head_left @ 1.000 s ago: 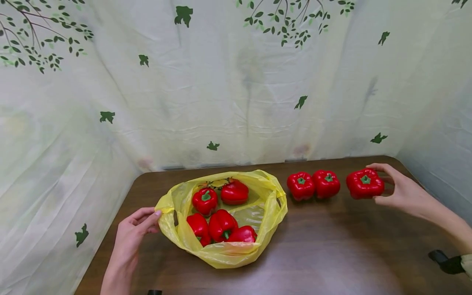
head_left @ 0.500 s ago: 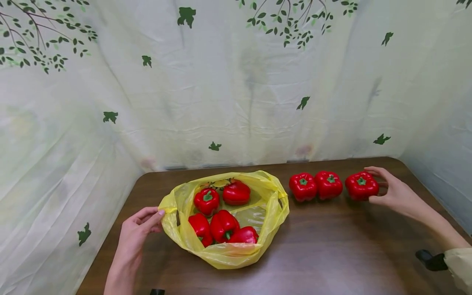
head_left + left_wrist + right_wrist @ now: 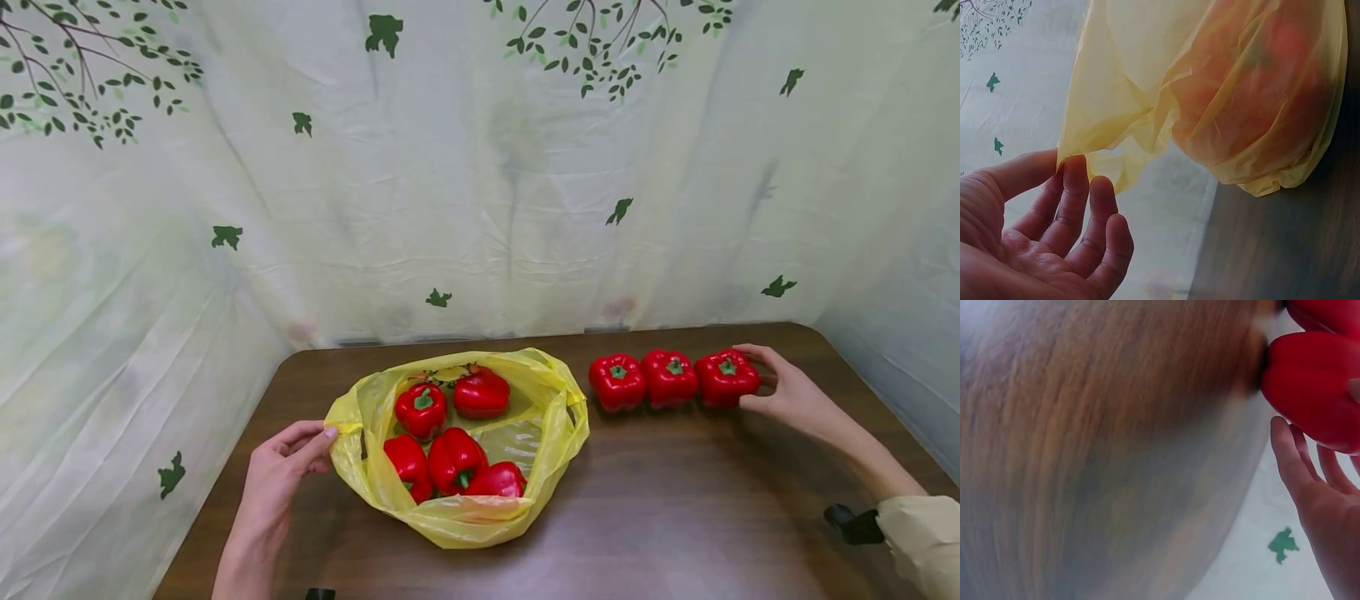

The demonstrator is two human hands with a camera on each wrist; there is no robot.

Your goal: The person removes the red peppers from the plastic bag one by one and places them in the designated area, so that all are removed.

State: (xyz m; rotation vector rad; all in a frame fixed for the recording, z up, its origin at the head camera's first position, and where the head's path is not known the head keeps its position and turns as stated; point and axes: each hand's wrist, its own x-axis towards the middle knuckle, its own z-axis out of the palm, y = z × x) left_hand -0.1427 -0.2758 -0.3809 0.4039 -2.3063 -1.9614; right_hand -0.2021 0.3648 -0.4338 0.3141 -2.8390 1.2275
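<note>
In the head view my left hand (image 3: 281,467) pinches the left handle of a yellow plastic bag (image 3: 551,467), thumb against forefinger. The bag's mouth gapes, and several glossy red bell peppers (image 3: 453,460) lie inside. The left wrist view shows them as blurred red through the bag's thin wall (image 3: 1260,125). At the right, my right hand (image 3: 795,400) has its thumb and fingers around a red bell pepper (image 3: 726,379), the right end of a row of three. The middle pepper (image 3: 669,377) sits right beside it, then the left one (image 3: 617,382). All three have green stems upward.
The dark brown wooden table (image 3: 637,517) has rounded far corners. A pale curtain (image 3: 465,183) with printed leaves hangs behind and at both sides. A black strap piece (image 3: 855,525) shows at my right sleeve (image 3: 918,533).
My right hand has moved left with the bell pepper, closing the gap to the other two so that they form a row. The left hand keeps its pinch on the bag.
</note>
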